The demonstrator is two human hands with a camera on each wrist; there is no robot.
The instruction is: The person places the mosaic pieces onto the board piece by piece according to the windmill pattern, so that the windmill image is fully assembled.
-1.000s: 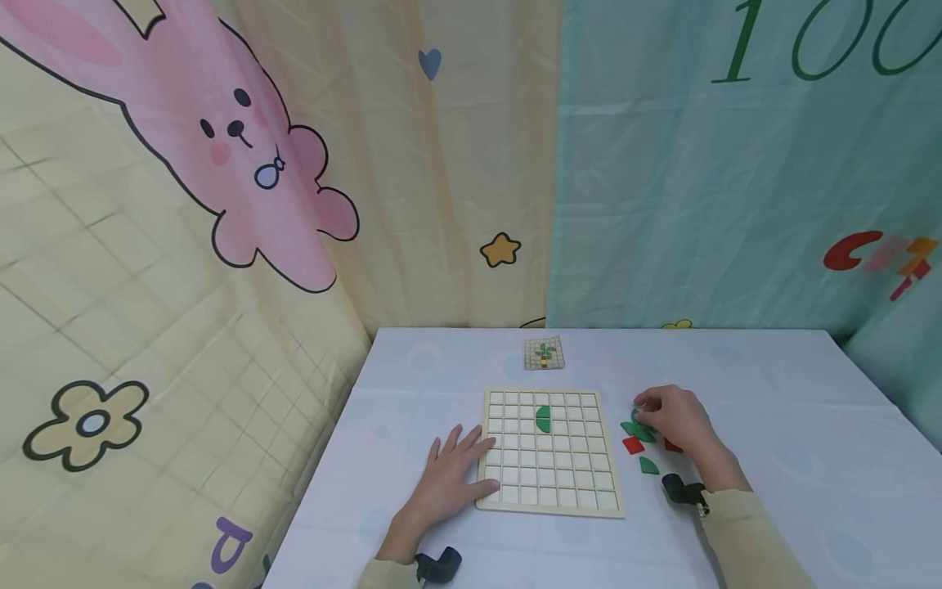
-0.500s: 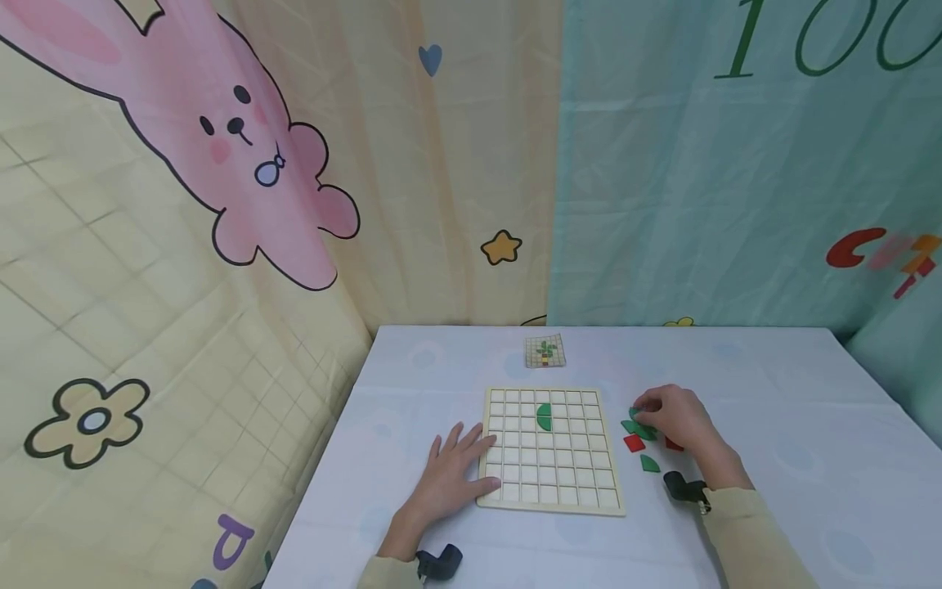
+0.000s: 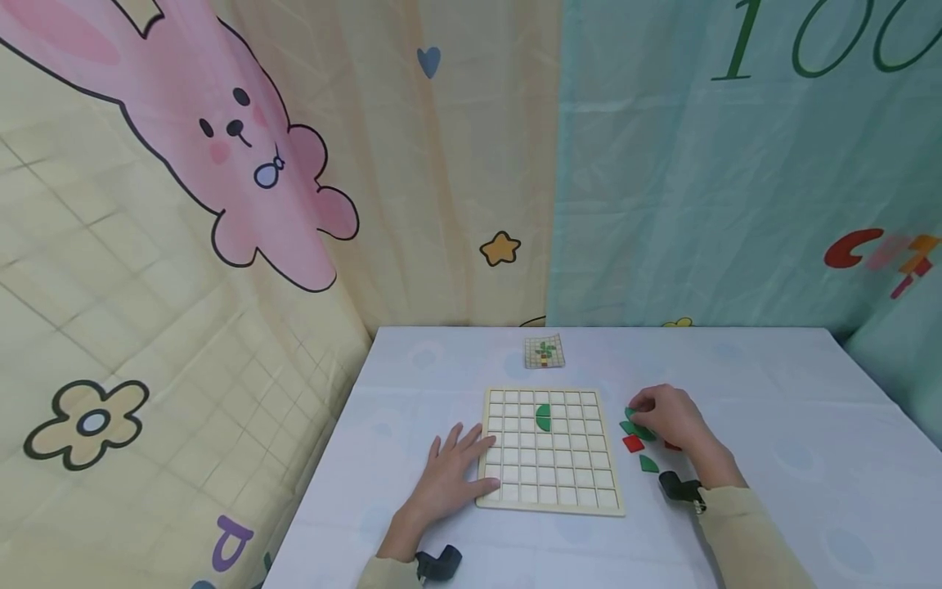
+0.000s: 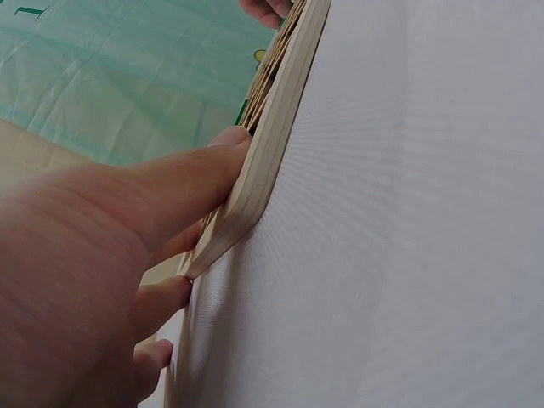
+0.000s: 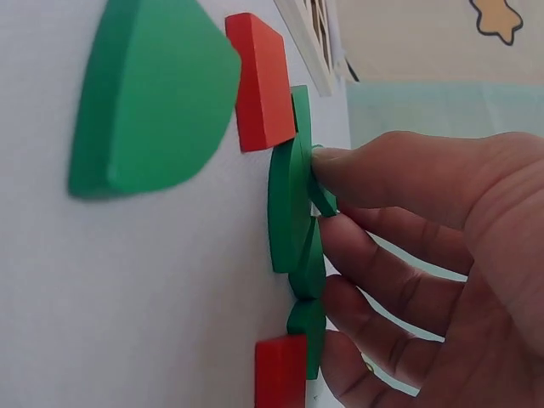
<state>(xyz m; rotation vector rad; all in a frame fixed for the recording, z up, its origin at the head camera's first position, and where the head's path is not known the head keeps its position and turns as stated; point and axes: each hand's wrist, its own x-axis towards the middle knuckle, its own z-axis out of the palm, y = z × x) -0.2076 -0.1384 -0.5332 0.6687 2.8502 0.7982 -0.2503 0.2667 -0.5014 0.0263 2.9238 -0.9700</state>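
My left hand (image 3: 447, 476) lies with spread fingers at the left edge of a pale wooden grid board (image 3: 550, 509); thumb and fingertips touch its rim (image 4: 276, 140). Two green quarter-round pieces (image 3: 543, 418) sit in the board's upper middle cells, one above the other. To the right of the board, my right hand (image 3: 673, 421) pinches a small green piece (image 5: 321, 194) between thumb and index finger, just over a loose pile. Its full shape is hidden by the fingers. Below it lie several green pieces (image 5: 289, 204) and a red block (image 5: 262, 81).
A small picture card (image 3: 545, 352) with a gridded green plant design lies behind the board. One green quarter-round piece (image 3: 648, 464) lies apart, nearer the front. Another red block (image 5: 280, 374) is partly under the right hand. Printed curtains (image 3: 456, 164) stand behind the white-covered table (image 3: 795, 458).
My right hand has shifted slightly left with the green piece between its fingertips. The left hand and the board stay in place.
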